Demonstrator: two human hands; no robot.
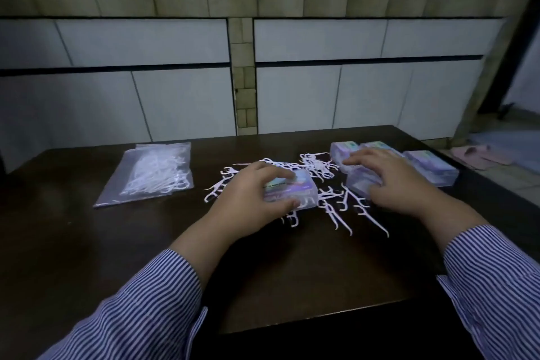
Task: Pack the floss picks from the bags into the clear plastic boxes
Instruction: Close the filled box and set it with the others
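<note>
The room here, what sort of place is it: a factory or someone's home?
Most likely a home, not a factory. The work is done on a low dark table, facing a tiled counter with white cabinet doors. Slippers lie on the floor at right.

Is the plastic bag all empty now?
No, the plastic bag on the left of the table is full of white floss picks, and more floss picks lie loose between the hands.
</note>
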